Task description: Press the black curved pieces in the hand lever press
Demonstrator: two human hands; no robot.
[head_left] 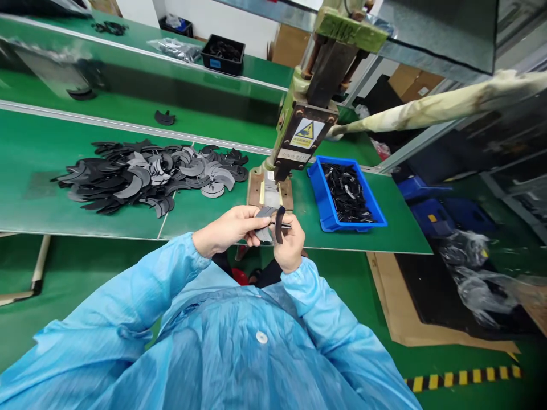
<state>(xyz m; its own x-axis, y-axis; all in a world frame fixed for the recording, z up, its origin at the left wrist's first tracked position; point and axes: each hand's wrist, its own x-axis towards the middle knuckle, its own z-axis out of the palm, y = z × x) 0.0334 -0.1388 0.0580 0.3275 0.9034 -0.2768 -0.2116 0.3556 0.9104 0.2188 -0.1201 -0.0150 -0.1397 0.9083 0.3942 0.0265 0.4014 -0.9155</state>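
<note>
In front of the press, my left hand [228, 229] is closed on a grey curved plastic piece [264, 232] pinched between thumb and fingers. Beside it, my right hand [292, 242] grips a black curved plastic piece [279, 225] with a thin stem sticking out to the right. The two pieces are close together; whether they are joined I cannot tell. Just beyond my fingers is the press base [255, 189], with a light metal fixture [270, 195] on it. A large heap of black and grey curved pieces [137, 179] lies on the green table to the left.
The green press column [308, 117] bears a warning label. Right of it stands a blue bin [327, 212] full of small black parts. A wrapped pipe [427, 111] crosses at upper right. Behind runs a green conveyor [205, 122] with a loose curved piece [164, 118].
</note>
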